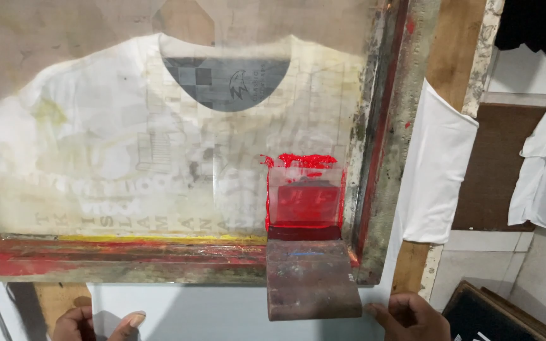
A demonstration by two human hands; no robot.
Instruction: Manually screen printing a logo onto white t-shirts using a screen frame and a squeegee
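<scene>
The red-stained wooden squeegee (311, 278) rested unheld on the paint-crusted screen frame (159, 259), its blade in red ink (301, 161) over the white T-shirt (96, 126). The left hand (96, 323) lay loosely open; the right hand (412, 316) was curled, grasping nothing. Steady the frame before stroking.

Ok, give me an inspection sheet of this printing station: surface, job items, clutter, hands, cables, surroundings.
Surface: white shirt lies flat under the mesh screen.
Job items: squeegee rests on the ink-stained frame; red ink pooled above its blade.
Clutter: nothing seen.
Hands: left hand at the bottom edge, empty; right hand beside the squeegee, apparently not gripping it.
Cables: nothing seen.
Surroundings: white cloth draped over a wooden board; dark frames at lower right.
</scene>
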